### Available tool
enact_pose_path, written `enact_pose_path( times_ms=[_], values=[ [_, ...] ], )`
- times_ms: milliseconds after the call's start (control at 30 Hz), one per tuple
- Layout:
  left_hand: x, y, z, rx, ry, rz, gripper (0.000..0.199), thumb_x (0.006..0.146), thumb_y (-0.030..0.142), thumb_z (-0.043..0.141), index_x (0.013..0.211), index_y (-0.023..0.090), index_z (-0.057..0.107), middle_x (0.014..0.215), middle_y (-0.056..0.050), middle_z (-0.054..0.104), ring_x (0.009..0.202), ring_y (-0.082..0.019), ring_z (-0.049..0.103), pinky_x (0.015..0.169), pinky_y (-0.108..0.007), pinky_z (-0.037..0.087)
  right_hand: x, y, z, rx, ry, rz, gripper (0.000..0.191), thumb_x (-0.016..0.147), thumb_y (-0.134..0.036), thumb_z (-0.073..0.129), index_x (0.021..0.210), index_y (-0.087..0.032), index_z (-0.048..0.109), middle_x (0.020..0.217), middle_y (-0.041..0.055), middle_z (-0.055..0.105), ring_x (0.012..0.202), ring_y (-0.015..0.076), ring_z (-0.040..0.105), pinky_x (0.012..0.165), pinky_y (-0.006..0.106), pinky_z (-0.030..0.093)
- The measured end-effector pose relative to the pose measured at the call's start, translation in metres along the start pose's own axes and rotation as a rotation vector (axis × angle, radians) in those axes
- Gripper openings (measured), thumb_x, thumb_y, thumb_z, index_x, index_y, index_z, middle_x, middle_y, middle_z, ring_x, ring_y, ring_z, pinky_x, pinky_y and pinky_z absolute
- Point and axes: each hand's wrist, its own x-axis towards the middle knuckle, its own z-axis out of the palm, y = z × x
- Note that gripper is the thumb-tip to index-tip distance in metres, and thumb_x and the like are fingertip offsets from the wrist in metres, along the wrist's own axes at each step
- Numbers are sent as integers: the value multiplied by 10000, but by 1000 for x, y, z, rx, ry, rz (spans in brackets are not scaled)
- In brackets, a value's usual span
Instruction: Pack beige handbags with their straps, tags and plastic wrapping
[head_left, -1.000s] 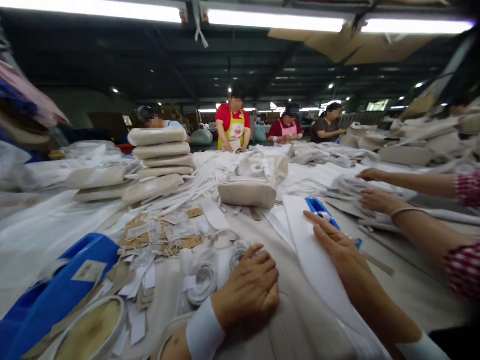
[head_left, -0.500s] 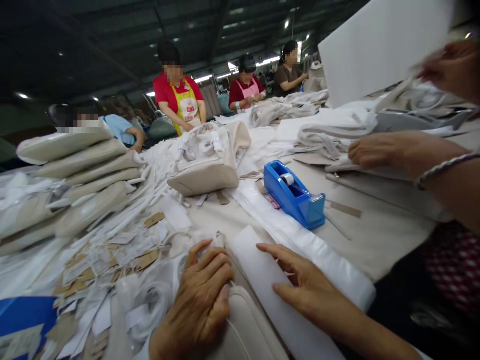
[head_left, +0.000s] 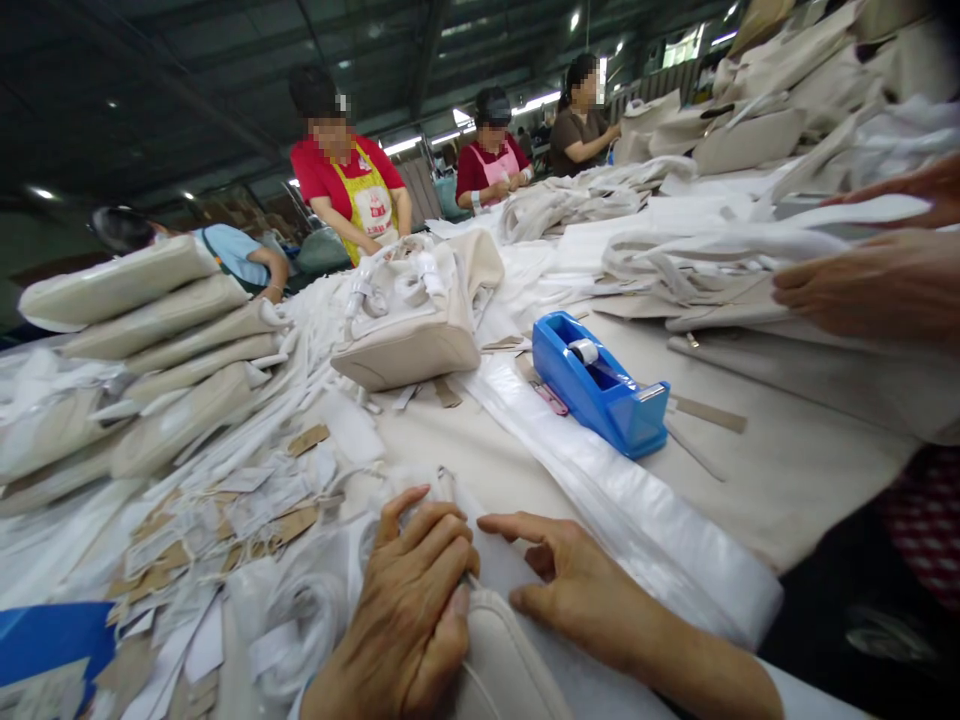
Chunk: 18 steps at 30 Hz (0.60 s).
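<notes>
A beige bag lies at the bottom middle, partly hidden by my hands. My left hand is closed over its upper edge, with the fingers bent and the thumb along the near side. Along the bag's right side runs a soft white sheet. My right hand is at this sheet, its thumb and fingers apart and curved toward the bag. Left of my left hand are wrapped, coiled straps. A blue tape dispenser stands beyond my right hand.
Clear plastic bags lie right of my right hand. Loose tags and a stack of beige bags are at left. Another beige bag stands ahead. A co-worker's hands handle material at right; other people stand at the back.
My right hand has moved left, closer to the bag, and the white sheet has shifted with it. My left hand stays on the bag. At right, the co-worker's raised white sheet has come down.
</notes>
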Motion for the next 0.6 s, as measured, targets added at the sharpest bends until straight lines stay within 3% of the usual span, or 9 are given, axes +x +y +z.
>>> enact_pose_path(
  times_ms=[67,167,233,333,400,500,600],
  values=[
    [0,-1,0,2,-12,-6,254,864,105,313,805,189,545,820,-34,567,924,-191,531,1114,-476,178,5,-1,7,49,17,42,678,598,-25,573,1253,-190,639,1103,14,687,702,108,541,682,228,446],
    [-1,-4,2,23,-54,7,255,876,120,297,820,192,536,908,-57,588,1020,-207,529,1137,-485,171,13,-1,15,88,20,-22,601,607,-23,579,1178,-183,675,952,-7,693,672,100,517,628,209,418],
    [-2,-7,4,73,-109,24,240,883,138,323,946,180,551,1178,-101,575,1243,-230,442,1167,-474,150,15,1,16,79,10,-84,554,630,-27,580,1147,-199,677,867,-23,667,672,100,515,614,202,409],
    [-4,-11,7,183,-182,27,400,916,174,378,1310,149,441,1518,-104,350,1454,-226,179,1205,-440,112,5,7,6,48,-48,-83,607,710,-71,574,1303,-197,549,840,-9,661,705,127,579,648,227,465],
    [-4,-12,8,219,-220,42,490,944,187,377,1433,183,342,1539,-58,355,1467,-202,157,1219,-430,83,-14,13,-9,5,-70,-89,654,803,-126,541,1436,-212,399,1034,46,684,915,170,644,822,300,525],
    [-2,-11,6,180,-278,62,463,967,194,356,1425,256,388,1455,16,489,1435,-174,256,1230,-427,53,-57,23,-39,-243,19,-230,614,876,-103,417,1457,-296,381,1434,55,495,1337,188,451,1141,413,349],
    [0,-9,3,108,-300,46,425,977,207,341,1380,271,458,1395,28,552,1396,-165,332,1233,-425,54,-96,32,-60,-543,-15,-411,628,859,-59,415,1435,-308,427,1517,43,395,1405,195,363,1165,382,326]
  ],
)
